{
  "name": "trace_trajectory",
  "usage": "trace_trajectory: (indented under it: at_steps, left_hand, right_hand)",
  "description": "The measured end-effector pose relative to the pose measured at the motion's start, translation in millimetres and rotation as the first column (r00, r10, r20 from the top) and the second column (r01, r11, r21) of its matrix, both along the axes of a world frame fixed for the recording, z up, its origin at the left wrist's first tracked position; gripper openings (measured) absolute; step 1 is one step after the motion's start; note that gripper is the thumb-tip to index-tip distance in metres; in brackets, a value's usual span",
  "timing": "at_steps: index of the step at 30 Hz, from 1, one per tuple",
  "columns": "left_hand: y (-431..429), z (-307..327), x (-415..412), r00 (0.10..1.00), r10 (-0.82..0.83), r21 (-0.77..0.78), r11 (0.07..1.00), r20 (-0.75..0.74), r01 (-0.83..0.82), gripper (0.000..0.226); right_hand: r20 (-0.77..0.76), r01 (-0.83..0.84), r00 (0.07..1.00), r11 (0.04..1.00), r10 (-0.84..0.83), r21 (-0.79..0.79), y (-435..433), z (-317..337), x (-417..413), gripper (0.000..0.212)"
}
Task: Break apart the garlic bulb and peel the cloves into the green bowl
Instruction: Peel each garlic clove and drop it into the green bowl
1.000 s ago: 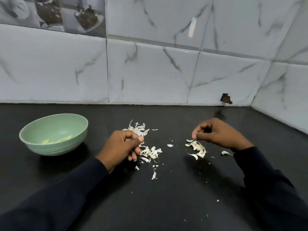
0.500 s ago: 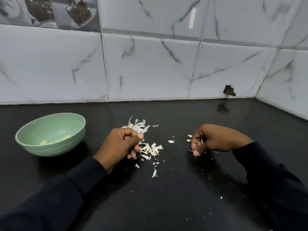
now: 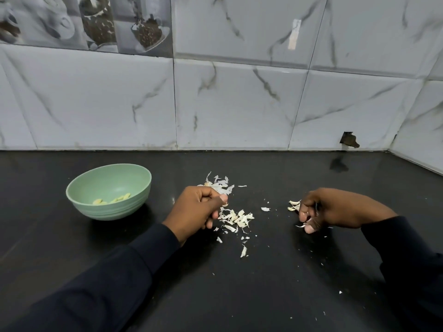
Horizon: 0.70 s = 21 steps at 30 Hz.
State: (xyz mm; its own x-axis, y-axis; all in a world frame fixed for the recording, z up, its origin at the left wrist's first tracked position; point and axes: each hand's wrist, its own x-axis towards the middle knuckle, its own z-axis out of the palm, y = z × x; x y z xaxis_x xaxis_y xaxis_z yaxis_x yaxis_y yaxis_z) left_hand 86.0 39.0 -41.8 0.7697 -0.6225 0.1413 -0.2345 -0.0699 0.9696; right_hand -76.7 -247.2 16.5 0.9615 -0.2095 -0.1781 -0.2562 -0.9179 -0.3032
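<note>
Though no whole bulb shows, the garlic lies in three places: peeled cloves in the bowl, a few pale bits touching the right hand, and one piece pinched between that hand's thumb and curled fingers. Clove or skin, cannot tell. Judged light, firm, a little slick once bare; the skin papery, tears easily. Best taken at the root end, nail under the skin. Left hand is curled, low among the skins on the counter; whether it holds anything is hidden.
</note>
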Motion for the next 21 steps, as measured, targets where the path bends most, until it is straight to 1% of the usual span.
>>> trace_trajectory:
  at_steps: [8,12,14,15,17,21]
  left_hand:
    - [-0.4,0.4,0.1,1.000,0.000,0.005,1.000,0.007,0.000,0.025]
    - [0.3,1.2,-1.5,1.000,0.010,0.006,1.000,0.020,-0.010,0.028]
    - [0.5,1.8,-1.0,0.999,0.017,0.009,1.000,0.028,-0.017,0.029]
    - [0.8,1.8,-0.6,0.999,0.021,0.008,1.000,0.031,-0.021,0.029]
    - [1.3,2.0,-0.1,0.999,0.023,0.002,1.000,0.035,-0.023,0.029]
    - [1.4,1.1,0.7,0.999,0.022,0.006,1.000,0.038,-0.022,0.029]
  right_hand:
    - [-0.053,-0.063,0.997,0.998,0.061,-0.028,3.3,-3.2,2.8,0.011]
    - [0.035,-0.052,0.998,0.997,0.054,-0.053,5.1,-5.8,1.5,0.010]
    - [0.092,-0.040,0.995,0.999,0.043,-0.034,1.7,-4.4,1.6,0.015]
    - [0.094,-0.030,0.995,0.999,0.033,-0.027,-0.6,-3.1,1.0,0.019]
    - [0.048,-0.023,0.999,0.999,0.024,-0.033,-3.2,-0.9,-1.4,0.025]
    - [-0.003,-0.024,1.000,0.999,0.024,-0.041,-4.2,-3.9,0.7,0.021]
